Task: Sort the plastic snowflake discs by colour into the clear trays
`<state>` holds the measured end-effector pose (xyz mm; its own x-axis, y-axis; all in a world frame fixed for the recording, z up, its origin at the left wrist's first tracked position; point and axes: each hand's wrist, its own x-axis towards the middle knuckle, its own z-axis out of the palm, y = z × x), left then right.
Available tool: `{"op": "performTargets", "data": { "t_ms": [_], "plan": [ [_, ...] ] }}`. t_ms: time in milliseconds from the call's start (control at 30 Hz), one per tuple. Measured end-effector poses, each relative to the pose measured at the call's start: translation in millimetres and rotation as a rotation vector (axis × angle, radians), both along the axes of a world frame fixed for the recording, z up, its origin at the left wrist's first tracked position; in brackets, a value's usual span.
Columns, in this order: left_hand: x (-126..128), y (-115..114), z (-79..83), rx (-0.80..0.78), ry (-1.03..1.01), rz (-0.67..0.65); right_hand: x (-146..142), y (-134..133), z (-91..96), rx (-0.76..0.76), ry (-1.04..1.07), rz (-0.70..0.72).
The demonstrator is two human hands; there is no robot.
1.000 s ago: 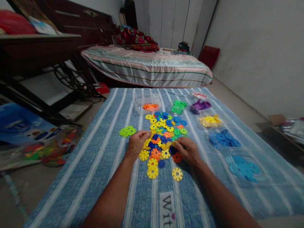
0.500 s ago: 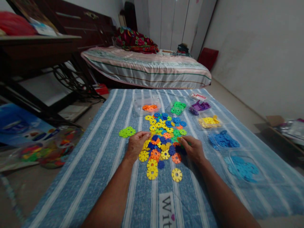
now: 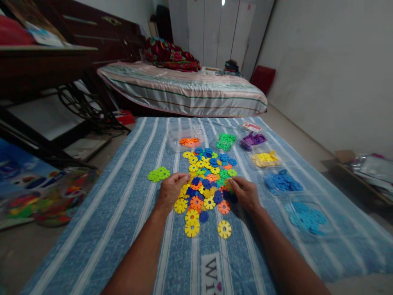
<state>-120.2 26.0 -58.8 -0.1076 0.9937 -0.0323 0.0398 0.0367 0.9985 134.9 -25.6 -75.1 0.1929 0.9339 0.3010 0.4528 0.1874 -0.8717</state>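
Observation:
A mixed pile of flat, notched plastic discs point(image 3: 209, 203) in yellow, orange, green and blue lies between my two hands. My left hand point(image 3: 172, 191) is at the pile's left edge, thumb and fingers pinched together; whatever is between the tips is too small to make out. On the opposite side my right hand point(image 3: 247, 193) pinches a yellow notched disc point(image 3: 229, 182), partly covered by the fingers. A small group of lime-green discs point(image 3: 159, 174) lies just left of my left hand. One yellow disc point(image 3: 224, 229) rests apart at the pile's near side.
Clear plastic boxes hold sorted discs: orange point(image 3: 189, 141), green point(image 3: 226, 141), purple point(image 3: 254, 139), yellow point(image 3: 265, 159), blue point(image 3: 284, 181) and light blue point(image 3: 308, 217). A striped blue cloth point(image 3: 123, 221) covers the table. A bed point(image 3: 184, 92) stands beyond.
The view has shifted slightly, so the table appears a little further left. Both hands stay pinched at the sides of the pile, with little movement relative to it.

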Motion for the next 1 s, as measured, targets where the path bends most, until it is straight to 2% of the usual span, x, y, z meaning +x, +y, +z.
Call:
{"op": "performTargets", "data": {
  "t_ms": [367,500,667,767,867,1000],
  "plan": [
    [-6.1,7.5,-3.4,-0.024,0.046,0.008,5.6,17.4,7.5,-0.083,0.454,-0.090],
    [-6.2,6.5,-1.5,-0.033,0.039,-0.004,15.9,36.0,13.6,-0.035,0.669,-0.157],
    [-6.7,6.1,1.3,-0.046,0.025,-0.014,35.5,68.7,28.7,0.132,0.930,-0.284],
    [-7.4,6.9,1.8,-0.062,0.041,0.004,33.6,73.3,25.4,0.076,0.944,-0.280],
    [-7.8,7.0,1.0,-0.053,0.061,-0.002,21.0,64.7,13.7,-0.024,0.900,-0.295],
    [-8.2,6.4,-1.0,-0.038,0.057,-0.010,7.6,52.1,2.0,-0.028,0.775,-0.260]
  ]
}}
